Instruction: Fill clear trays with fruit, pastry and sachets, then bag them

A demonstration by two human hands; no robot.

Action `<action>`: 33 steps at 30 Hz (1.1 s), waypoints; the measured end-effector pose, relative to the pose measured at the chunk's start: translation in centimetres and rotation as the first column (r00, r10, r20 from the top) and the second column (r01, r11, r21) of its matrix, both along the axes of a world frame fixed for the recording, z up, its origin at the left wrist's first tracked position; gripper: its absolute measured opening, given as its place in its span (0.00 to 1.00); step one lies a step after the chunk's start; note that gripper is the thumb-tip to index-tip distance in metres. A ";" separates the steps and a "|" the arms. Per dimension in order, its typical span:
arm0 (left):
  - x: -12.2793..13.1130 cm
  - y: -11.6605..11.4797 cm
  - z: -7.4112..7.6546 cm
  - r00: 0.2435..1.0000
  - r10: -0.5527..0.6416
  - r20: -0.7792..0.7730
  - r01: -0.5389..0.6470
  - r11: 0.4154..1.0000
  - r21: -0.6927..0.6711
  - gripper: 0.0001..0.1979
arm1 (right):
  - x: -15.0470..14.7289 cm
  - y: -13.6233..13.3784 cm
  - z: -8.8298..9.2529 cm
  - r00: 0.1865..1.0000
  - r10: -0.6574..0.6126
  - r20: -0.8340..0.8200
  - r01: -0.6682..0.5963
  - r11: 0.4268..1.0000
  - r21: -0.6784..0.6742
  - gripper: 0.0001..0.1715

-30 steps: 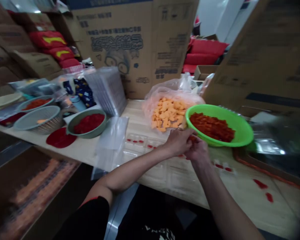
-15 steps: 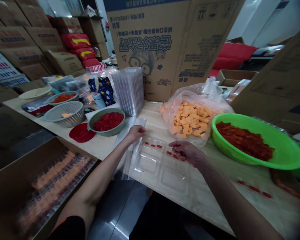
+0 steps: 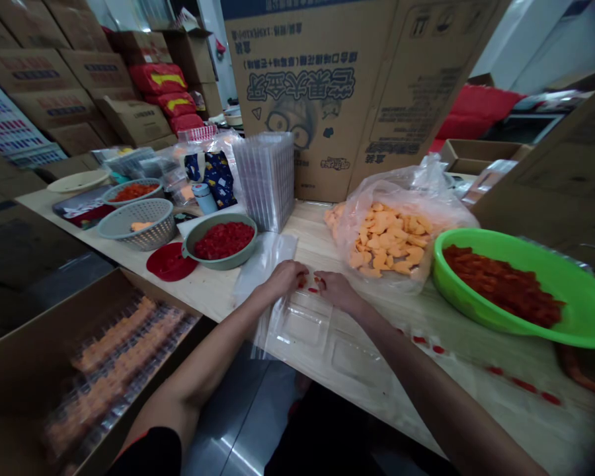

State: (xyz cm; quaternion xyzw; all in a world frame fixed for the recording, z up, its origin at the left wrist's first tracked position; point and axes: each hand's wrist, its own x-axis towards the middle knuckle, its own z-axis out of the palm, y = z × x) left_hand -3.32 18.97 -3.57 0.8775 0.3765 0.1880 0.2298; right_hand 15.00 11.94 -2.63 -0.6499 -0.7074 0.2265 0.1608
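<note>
Both arms stretched forward, converging over clear tray [image 3: 302, 324], nearer than and left of candy bag [image 3: 389, 241]. Left hand [image 3: 283, 279]: palm down, fingers curled at tray's far end; cannot tell whether grasping. Right hand [image 3: 336, 291]: bent inward, fingertips pinching one small orange-red piece [image 3: 318, 280]. Right of bag: one bright green bowl [image 3: 506, 324]. Left of bag: one grey-green bowl [image 3: 218, 263], one red dish [image 3: 171, 263]. Nearer than bag, rightward along worktop [image 3: 480, 423]: two red rows [image 3: 419, 340], three pieces each.
</note>
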 end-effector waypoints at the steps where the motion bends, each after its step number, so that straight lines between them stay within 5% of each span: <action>1: -0.3 0.0 0.1 1.000 0.024 0.008 -0.024 1.000 0.020 0.12 | 0.0 0.0 0.0 1.000 -0.004 0.006 0.004 1.000 -0.004 0.23; 7: -1.0 -0.2 0.3 0.984 0.156 0.091 -0.159 0.987 0.029 0.17 | 2.6 -0.1 1.1 0.991 -0.128 0.039 0.130 0.990 -0.055 0.17; 11: 0.5 -0.6 0.6 0.993 0.027 0.113 -0.029 0.999 0.017 0.17 | 3.5 -0.4 1.5 0.988 -0.143 0.056 0.147 0.987 -0.068 0.19; 15: 1.8 -0.8 1.3 0.992 -0.126 -0.017 0.127 0.988 0.093 0.16 | 3.3 -0.6 1.6 0.990 -0.111 0.092 0.115 0.992 -0.045 0.16; 20: 2.2 -0.4 1.4 0.944 -0.278 -0.176 0.287 0.957 0.028 0.07 | 3.3 -0.3 1.8 0.993 -0.058 0.107 0.065 0.996 -0.062 0.18; 28: 3.1 -1.0 0.7 0.980 -0.071 -0.186 0.078 0.996 0.030 0.09 | 2.4 -0.4 1.5 0.997 0.002 0.073 0.001 0.999 -0.039 0.23; 33: 2.6 -1.1 0.7 0.993 0.000 -0.116 0.004 1.000 0.028 0.12 | 4.1 -0.5 2.6 0.995 -0.087 0.041 0.089 0.995 -0.037 0.22</action>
